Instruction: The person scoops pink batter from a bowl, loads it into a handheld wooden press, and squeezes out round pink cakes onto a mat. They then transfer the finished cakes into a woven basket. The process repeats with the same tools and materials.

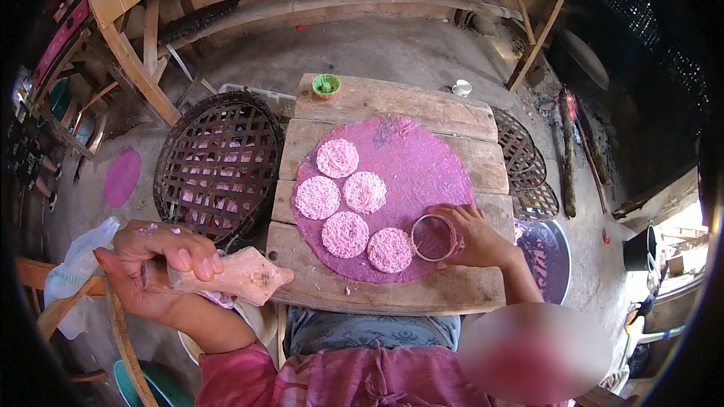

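A pinkish piping bag [245,276], its narrow tip pointing right, is gripped by my left hand [162,264] at the table's left front corner. Bits of pink paste stick to that hand. My right hand [479,237] has its thumb and fingers around a thin round ring mould [435,258], resting on a purple-pink round mat [422,158]. Through the ring only the mat's surface shows. Beside the ring, touching or nearly so, lies a pink lacy disc of thin strands [391,249]. Several similar discs [345,234] curve up the mat's left side.
The mat lies on a low wooden plank table [460,294]. A green scalloped cup [326,87] stands at its far left corner. Left is a dark woven basket [219,162] over pink pieces; right are woven trays [520,143], a basin [558,256] and burning logs [567,151].
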The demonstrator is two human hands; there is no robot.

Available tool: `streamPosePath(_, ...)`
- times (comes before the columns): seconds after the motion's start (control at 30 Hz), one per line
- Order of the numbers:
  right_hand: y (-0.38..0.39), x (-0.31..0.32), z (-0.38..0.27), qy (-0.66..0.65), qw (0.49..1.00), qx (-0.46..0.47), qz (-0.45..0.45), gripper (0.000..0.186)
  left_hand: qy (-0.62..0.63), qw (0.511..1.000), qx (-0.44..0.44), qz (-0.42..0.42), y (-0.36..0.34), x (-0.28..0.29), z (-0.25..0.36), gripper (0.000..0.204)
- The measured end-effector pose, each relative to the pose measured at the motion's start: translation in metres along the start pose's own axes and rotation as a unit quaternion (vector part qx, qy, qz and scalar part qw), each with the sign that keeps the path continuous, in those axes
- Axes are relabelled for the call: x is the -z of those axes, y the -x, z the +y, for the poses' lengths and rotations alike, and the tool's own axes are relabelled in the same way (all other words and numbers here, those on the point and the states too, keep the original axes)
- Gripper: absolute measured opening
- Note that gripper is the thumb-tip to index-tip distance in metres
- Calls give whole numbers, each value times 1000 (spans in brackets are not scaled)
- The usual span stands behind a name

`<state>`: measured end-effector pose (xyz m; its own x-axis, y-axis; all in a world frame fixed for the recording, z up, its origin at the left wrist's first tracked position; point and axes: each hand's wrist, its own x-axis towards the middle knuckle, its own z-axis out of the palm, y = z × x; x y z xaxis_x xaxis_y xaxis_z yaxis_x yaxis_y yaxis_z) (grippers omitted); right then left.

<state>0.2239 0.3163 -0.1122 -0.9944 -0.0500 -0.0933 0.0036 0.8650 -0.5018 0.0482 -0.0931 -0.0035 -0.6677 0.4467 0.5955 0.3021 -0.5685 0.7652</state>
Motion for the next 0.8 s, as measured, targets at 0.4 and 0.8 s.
streamPosePath(0.4, -195, 9, 60, -29, 988, 44, 145, 44, -38, 999, 24, -18, -3, -20, 1, 79)
streamPosePath(0.8, -234, 20, 90, 11, 989, -79, 129, 36, -67, 997, -8, -45, -6, -18, 2, 78)
